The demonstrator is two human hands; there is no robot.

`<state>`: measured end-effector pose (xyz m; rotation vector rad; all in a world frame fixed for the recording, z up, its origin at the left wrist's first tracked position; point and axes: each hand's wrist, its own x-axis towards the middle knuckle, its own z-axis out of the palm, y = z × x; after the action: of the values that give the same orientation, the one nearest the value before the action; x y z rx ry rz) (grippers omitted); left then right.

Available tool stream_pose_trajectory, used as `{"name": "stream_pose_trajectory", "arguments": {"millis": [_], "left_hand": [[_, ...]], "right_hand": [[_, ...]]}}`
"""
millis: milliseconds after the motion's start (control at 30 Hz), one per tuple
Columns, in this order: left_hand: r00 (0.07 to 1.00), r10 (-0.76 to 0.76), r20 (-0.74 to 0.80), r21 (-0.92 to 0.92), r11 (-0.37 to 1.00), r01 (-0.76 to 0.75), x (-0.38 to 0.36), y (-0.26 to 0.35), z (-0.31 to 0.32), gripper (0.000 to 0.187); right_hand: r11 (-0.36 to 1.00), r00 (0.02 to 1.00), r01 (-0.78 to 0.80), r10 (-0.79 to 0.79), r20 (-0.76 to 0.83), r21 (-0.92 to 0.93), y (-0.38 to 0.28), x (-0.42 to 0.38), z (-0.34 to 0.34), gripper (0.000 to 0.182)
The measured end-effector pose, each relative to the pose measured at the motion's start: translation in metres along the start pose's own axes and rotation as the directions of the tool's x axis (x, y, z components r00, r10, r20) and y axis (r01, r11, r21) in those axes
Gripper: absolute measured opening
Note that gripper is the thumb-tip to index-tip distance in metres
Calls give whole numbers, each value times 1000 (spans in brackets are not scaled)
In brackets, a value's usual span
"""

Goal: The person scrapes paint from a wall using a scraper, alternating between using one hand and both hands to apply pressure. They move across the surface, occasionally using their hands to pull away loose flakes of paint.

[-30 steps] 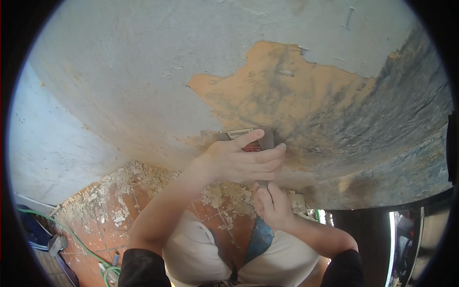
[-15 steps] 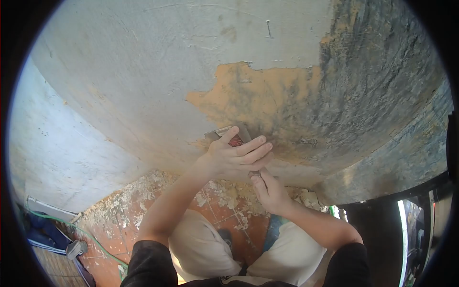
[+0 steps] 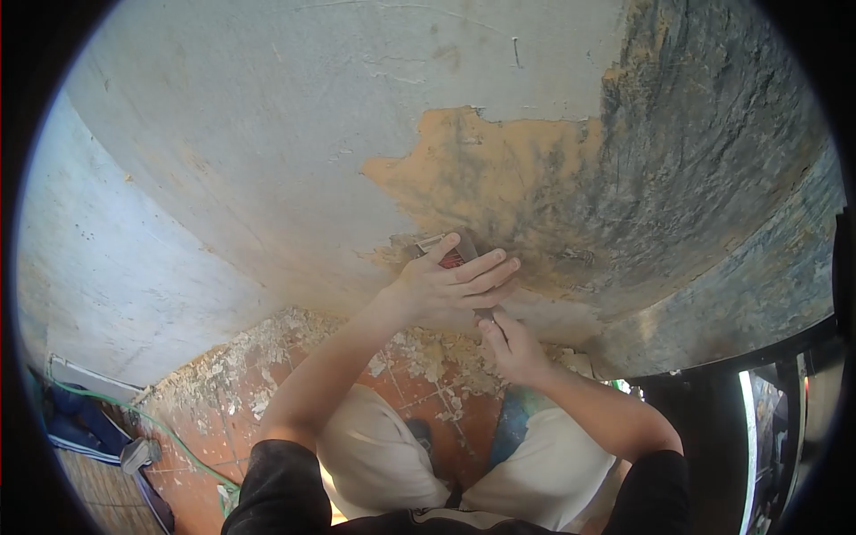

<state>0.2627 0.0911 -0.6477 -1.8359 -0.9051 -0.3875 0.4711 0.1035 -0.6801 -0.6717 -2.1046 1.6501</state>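
My right hand is closed around the handle of what looks like a wide scraper, low on the curved wall. Red printing shows on the scraper's face, and its light far edge lies against the wall surface. My left hand lies across the tool with fingers stretched and apart, pressing on it and covering much of it. Just above both hands is a bare orange-tan patch where the grey coating has come away. Dark, rough wall surface spreads to the right.
Flakes of coating litter the red tiled floor along the wall's foot. A green hose or cable runs over the floor at left, near a dark blue item. A nail-like mark is on the wall above.
The view has shifted slightly, so wall, hands and scraper all appear a little further right. Both hands keep the same hold, and the bare patch looks much the same.
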Motion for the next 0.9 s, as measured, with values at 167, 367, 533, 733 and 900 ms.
{"name": "stream_pose_trajectory", "arguments": {"millis": [167, 367, 533, 733, 900], "left_hand": [[994, 39, 106, 4, 999, -40, -3, -6, -8, 15], [999, 40, -10, -29, 999, -40, -6, -9, -5, 13], [994, -40, -104, 35, 998, 44, -11, -20, 0, 18], [1000, -3, -30, -79, 997, 1, -9, -18, -8, 13], [999, 40, 13, -108, 993, -39, -11, -24, -10, 13]], "right_hand": [[999, 996, 24, -28, 87, 39, 5, 7, -12, 37], [1000, 999, -24, 24, -28, 7, -12, -4, 0, 41], [990, 993, 82, -91, -79, -115, -14, 15, 9, 36], [991, 997, 55, -61, -46, -122, -15, 3, 2, 31], [989, 992, 78, -89, -89, -126, -12, 4, 22, 25]]}}
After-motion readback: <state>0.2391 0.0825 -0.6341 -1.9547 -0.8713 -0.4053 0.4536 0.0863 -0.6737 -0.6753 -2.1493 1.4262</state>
